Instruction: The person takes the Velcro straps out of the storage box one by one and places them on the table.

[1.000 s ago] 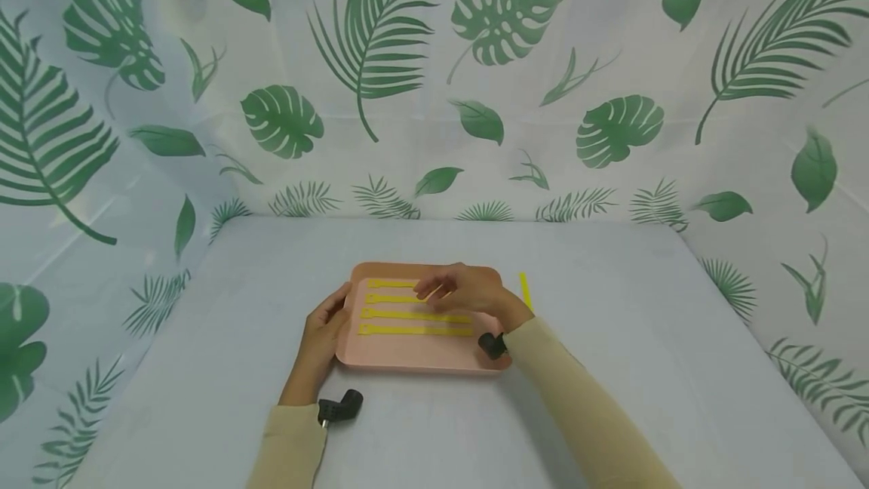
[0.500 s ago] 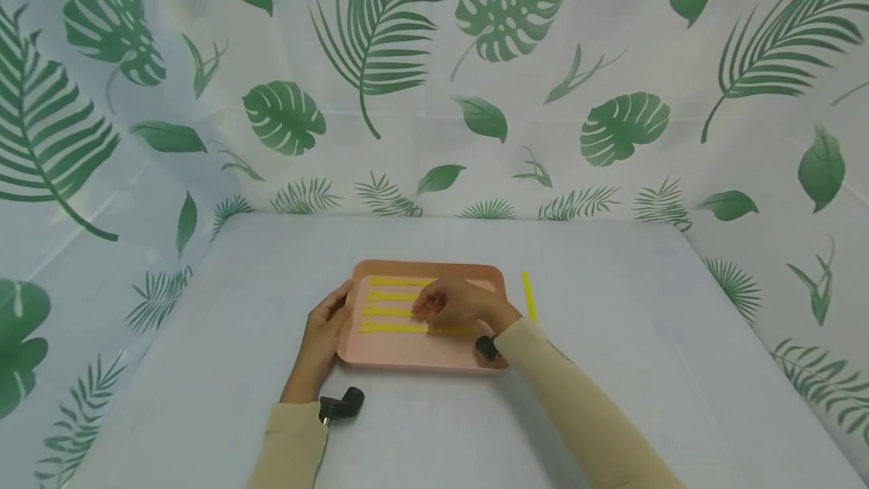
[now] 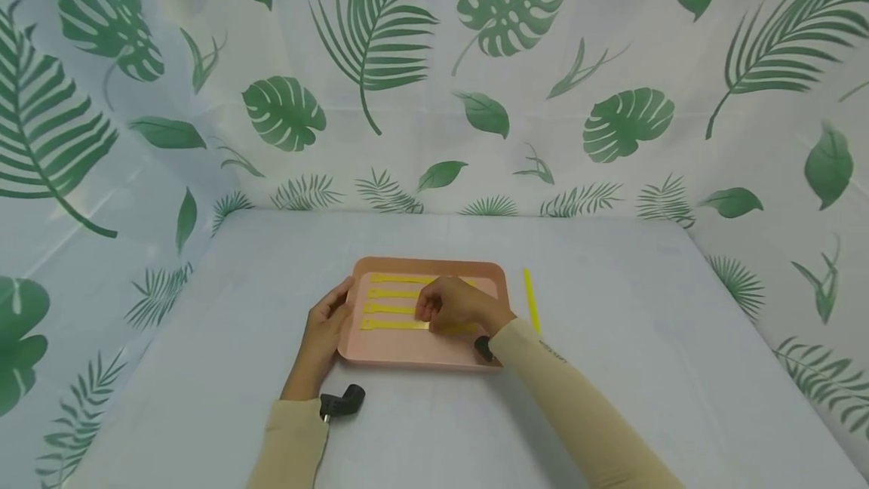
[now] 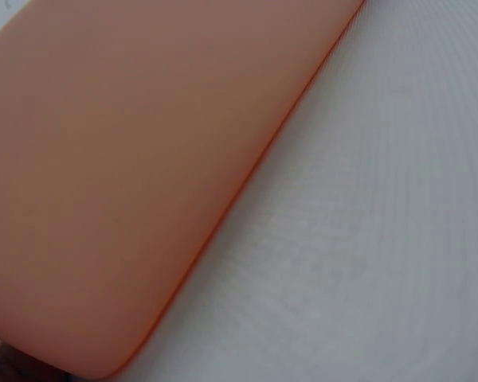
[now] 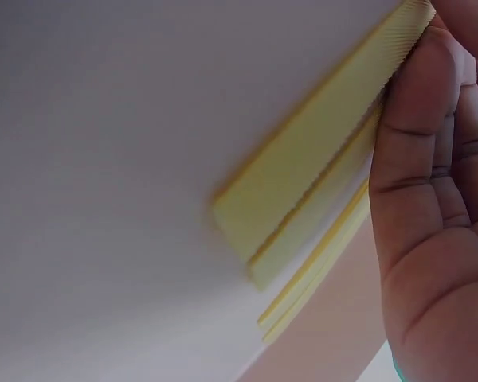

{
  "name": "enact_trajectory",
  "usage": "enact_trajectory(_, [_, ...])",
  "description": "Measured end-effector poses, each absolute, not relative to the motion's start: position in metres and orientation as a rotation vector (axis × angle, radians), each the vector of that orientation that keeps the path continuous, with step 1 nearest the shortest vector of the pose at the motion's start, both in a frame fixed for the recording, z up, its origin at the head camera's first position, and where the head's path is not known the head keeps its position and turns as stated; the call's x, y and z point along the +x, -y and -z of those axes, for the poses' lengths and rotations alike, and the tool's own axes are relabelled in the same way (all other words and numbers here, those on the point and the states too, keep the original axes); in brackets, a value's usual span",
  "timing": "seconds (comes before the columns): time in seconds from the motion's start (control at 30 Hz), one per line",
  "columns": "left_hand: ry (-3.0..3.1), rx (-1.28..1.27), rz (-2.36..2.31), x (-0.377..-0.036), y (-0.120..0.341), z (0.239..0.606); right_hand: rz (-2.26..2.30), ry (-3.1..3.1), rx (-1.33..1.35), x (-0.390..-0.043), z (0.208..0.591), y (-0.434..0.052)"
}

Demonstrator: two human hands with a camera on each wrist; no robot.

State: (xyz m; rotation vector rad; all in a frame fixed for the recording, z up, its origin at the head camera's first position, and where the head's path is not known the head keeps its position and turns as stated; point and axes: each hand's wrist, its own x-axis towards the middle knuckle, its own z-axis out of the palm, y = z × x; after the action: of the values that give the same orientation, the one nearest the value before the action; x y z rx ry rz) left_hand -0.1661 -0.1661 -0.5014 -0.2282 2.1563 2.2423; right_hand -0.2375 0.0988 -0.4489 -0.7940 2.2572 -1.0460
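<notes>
My left hand [image 3: 324,330] grips the left rim of a shallow pink tray [image 3: 407,352]; in the left wrist view the tray's outer side [image 4: 143,175] fills most of the picture. Several flat yellow cable ties with square heads lie in rows across the tray, heads to the left. Over the tray's middle right, my right hand [image 3: 451,306] has its fingers bent down at the nearest tie [image 3: 394,324]. Seen from the right wrist, thumb and forefinger pinch the ridged strip of this cable tie [image 5: 319,135]. The other ties' right parts are partly hidden by the hand.
One more yellow strip [image 3: 531,300] lies on the white tabletop [image 3: 611,338] just right of the tray. A white cloth wall [image 3: 407,127] with green leaf prints rises behind and at both sides.
My right hand has come down and nearer, from hovering with spread fingers over the far rows to pinching the nearest tie. The left hand keeps its grip on the tray.
</notes>
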Motion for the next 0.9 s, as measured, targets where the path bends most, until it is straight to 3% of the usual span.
enact_trajectory(0.9, [-2.159,-0.226,-2.260,-0.167,0.166,0.499,1.150,-2.168,-0.723,-0.238,0.429,-0.117])
